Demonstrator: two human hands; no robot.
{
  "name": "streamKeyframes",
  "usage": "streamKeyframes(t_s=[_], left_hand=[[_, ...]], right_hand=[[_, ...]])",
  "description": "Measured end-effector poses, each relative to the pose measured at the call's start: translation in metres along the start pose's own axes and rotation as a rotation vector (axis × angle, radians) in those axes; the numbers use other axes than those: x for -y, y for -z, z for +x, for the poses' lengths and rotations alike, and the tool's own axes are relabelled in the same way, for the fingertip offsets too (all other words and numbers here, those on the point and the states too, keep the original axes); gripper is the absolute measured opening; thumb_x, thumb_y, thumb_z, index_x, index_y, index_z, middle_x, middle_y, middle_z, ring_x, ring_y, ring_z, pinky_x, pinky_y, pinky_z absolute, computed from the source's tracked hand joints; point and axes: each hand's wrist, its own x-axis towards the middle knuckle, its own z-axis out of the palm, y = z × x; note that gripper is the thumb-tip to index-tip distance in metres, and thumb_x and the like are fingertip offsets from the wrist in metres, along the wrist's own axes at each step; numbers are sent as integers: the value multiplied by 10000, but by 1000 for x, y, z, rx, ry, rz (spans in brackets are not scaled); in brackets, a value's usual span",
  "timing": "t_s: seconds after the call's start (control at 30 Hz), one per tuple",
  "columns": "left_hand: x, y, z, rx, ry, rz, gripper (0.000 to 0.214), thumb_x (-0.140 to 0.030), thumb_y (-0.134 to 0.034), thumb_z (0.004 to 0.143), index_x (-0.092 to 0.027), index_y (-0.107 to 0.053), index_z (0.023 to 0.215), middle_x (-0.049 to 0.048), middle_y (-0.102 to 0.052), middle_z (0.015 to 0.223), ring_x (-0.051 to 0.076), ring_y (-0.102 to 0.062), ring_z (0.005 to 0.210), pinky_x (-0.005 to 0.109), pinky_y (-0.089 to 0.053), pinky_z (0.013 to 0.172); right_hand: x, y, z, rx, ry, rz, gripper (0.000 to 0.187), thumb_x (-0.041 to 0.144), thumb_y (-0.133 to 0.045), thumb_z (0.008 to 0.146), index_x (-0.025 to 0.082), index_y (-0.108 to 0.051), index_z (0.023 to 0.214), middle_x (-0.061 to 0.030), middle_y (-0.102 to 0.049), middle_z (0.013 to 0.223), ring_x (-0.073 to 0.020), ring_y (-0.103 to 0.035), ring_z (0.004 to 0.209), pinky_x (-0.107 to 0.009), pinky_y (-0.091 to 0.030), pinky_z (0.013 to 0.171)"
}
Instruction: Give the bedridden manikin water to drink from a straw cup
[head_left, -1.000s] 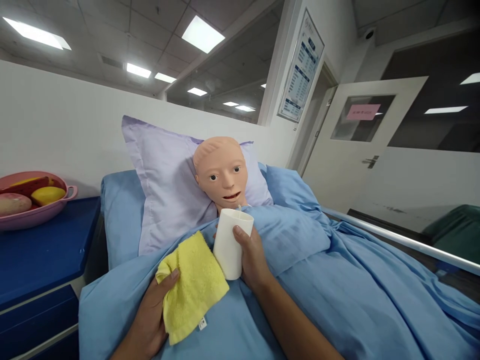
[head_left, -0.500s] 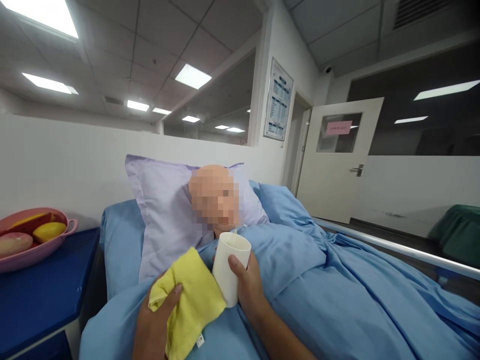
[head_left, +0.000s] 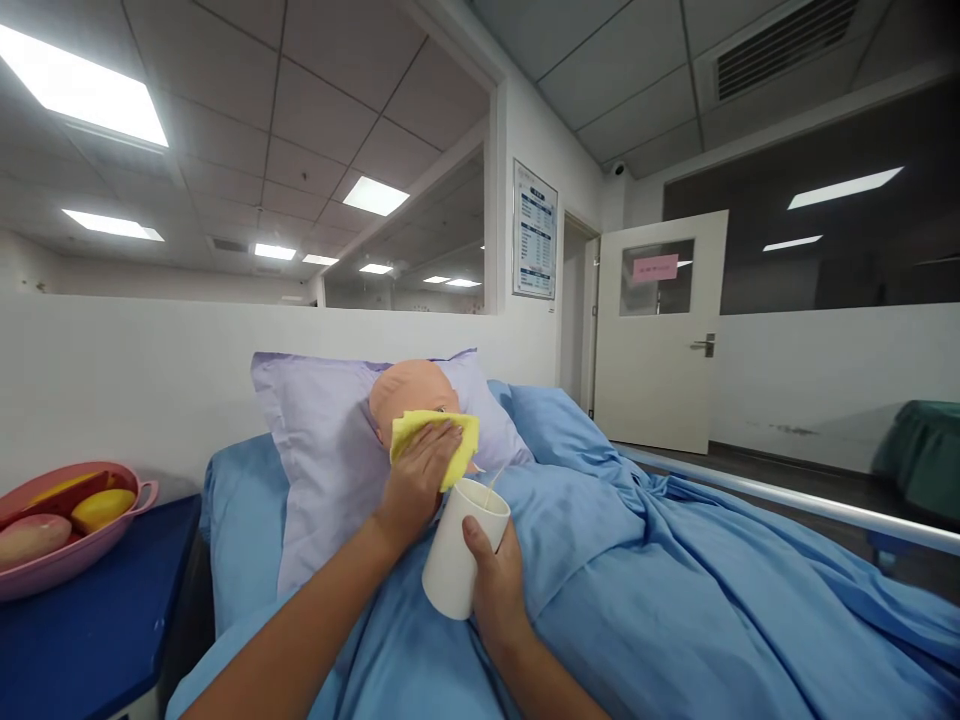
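Observation:
A training manikin (head_left: 405, 390) lies in a bed with its head on a lilac pillow (head_left: 315, 450), covered by a blue blanket (head_left: 675, 590). My left hand (head_left: 416, 478) presses a yellow cloth (head_left: 435, 440) against the manikin's lower face, fingers closed on the cloth. My right hand (head_left: 491, 585) is wrapped round a white cup (head_left: 461, 555) held just below the manikin's chin. A thin straw (head_left: 493, 486) sticks out of the cup.
A blue bedside cabinet (head_left: 82, 630) stands at the left with a pink bowl (head_left: 71, 555) of fruit on it. A metal bed rail (head_left: 787, 495) runs along the right side. A white door (head_left: 660, 330) is behind the bed.
My left hand has lifted the yellow cloth from the blanket up onto the manikin's face. The cup stays in my right hand near the chin. The view has tilted upward.

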Motion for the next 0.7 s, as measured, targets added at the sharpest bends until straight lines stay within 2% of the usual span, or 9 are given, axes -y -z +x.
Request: streamKeyframes(t_s=[0.13,0.4,0.5,0.6,0.7], left_hand=[[1,-17,-9,52,-91,163,437,-70,-511,909,-104,-493,1344,130,-632,1323,223,-525,1311,411,-484,1098],[-9,-16,-32,54,-41,85,486,-132,-489,938,-147,-421,1419,98,-674,1264,204,-596,1231,377,-551,1025],[-14,-13,-40,92,39,-10,490,-142,-498,933,-176,-437,1418,85,-663,1286,207,-604,1221,381,-543,1033],[-22,-7,-50,149,192,-147,476,-155,-492,936,-220,-465,1407,73,-645,1315,212,-615,1207,395,-536,1038],[-30,4,-51,114,291,-248,444,-133,-509,916,-244,-526,1346,61,-668,1279,213,-633,1177,406,-545,1018]], right_hand=[[-1,0,2,-12,-26,35,609,605,-735,699,202,-582,1128,-51,-710,924,-255,-675,840,-382,-571,732],[-1,1,3,-31,-44,81,628,573,-759,690,189,-577,1153,-73,-734,963,-272,-705,838,-386,-593,703],[-1,2,1,-25,-68,93,635,571,-763,688,190,-569,1157,-78,-736,975,-279,-707,861,-385,-593,706],[0,1,0,-16,-80,92,646,580,-757,693,193,-557,1171,-80,-735,987,-284,-707,875,-390,-592,713],[3,0,0,-6,-58,82,649,598,-755,684,189,-558,1148,-84,-730,1009,-292,-701,909,-404,-587,753]])
